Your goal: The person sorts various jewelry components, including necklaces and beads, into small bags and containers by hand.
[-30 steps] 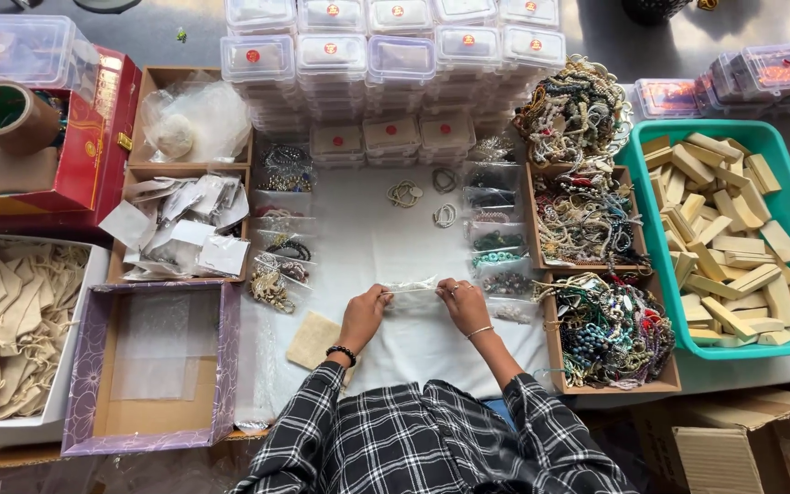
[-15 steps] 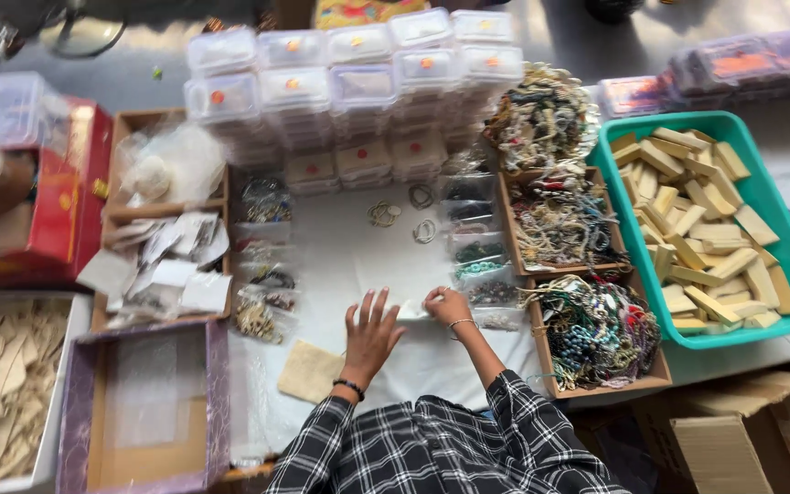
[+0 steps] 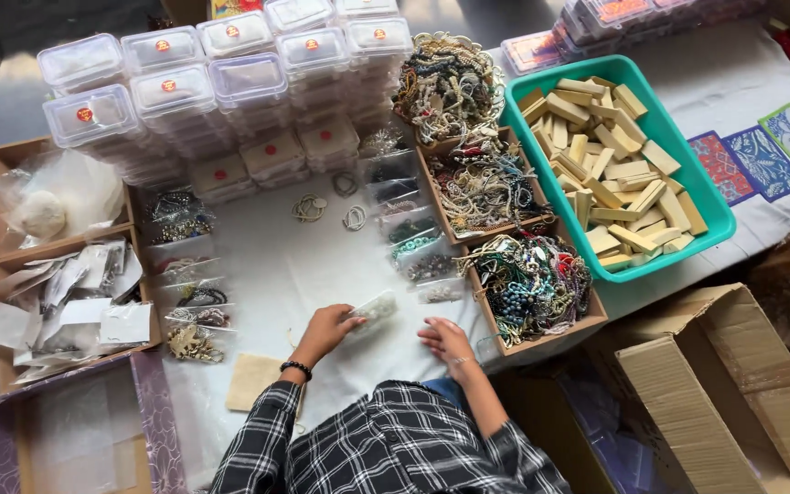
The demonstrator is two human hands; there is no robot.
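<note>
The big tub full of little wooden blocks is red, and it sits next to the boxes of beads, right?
Not quite. The tub of wooden blocks is teal green, not red, as the head view shows. It does sit next to the boxes of beads.

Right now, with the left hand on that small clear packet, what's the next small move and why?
Probably bring the right hand across to the small clear packet and steady its free end. The left hand grips only one end of it, the right hand rests flat on the white cloth just beside it, holding nothing, and the packet lies low over the cloth, so one hand seems too few to work it.
</note>
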